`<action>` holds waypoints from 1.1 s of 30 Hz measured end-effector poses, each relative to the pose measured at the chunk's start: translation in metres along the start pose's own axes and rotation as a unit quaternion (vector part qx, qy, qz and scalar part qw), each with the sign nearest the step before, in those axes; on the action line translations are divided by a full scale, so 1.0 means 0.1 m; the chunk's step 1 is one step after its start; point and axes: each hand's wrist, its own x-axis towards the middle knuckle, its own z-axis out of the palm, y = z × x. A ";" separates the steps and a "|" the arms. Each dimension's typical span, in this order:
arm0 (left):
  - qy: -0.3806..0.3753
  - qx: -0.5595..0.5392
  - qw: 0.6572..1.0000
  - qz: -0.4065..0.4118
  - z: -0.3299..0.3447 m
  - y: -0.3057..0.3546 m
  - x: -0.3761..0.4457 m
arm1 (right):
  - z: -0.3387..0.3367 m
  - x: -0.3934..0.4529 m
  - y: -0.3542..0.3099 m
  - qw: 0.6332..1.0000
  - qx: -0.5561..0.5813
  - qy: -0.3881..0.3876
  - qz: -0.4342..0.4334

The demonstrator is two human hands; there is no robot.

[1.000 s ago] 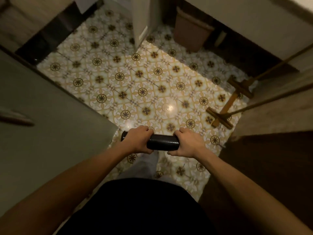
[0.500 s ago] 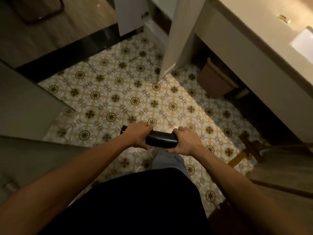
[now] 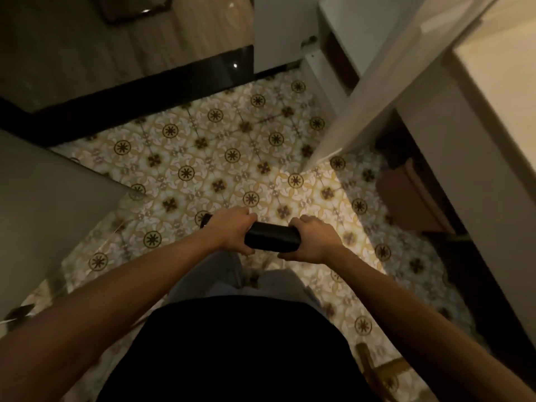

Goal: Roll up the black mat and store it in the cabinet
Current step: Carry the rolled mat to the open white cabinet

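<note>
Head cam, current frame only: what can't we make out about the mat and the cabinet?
- Rolled black mat: both ends are covered by the left hand and right hand, so its full length is unclear.
- White cabinet interior: dark, partly screened by the open white door; contents unreadable.
- Brown bin under the counter: blurred, in shadow, partly hidden by the counter.
- Wooden item at the bottom edge: cut off, unidentifiable.

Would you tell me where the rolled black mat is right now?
In the head view, the rolled black mat sits centre frame, held level above the patterned tile floor between the left hand and right hand.
</note>
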 end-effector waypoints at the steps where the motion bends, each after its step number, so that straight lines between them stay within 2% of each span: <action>1: 0.002 -0.008 1.000 -0.012 -0.07 -0.09 0.09 | -0.12 0.16 0.03 1.000 -0.007 0.001 -0.006; 7: 0.017 -0.026 0.998 -0.049 -0.55 -0.79 0.70 | -0.72 1.17 0.19 0.999 -0.025 0.013 -0.035; 14: 0.004 -0.030 0.999 -0.031 -1.30 -1.81 1.54 | -1.58 2.35 0.23 1.000 -0.008 -0.007 -0.008; 17: -0.009 -0.042 0.999 -0.020 -1.62 -2.23 1.87 | -1.91 2.79 0.24 1.000 -0.015 0.019 -0.005; 27: -0.034 0.068 0.991 0.108 -2.71 -3.14 3.41 | -2.48 3.90 0.65 0.985 0.104 0.063 0.126; 33: -0.073 0.103 0.981 0.147 -3.17 -3.45 4.58 | -2.74 4.70 1.24 0.977 0.098 0.067 0.180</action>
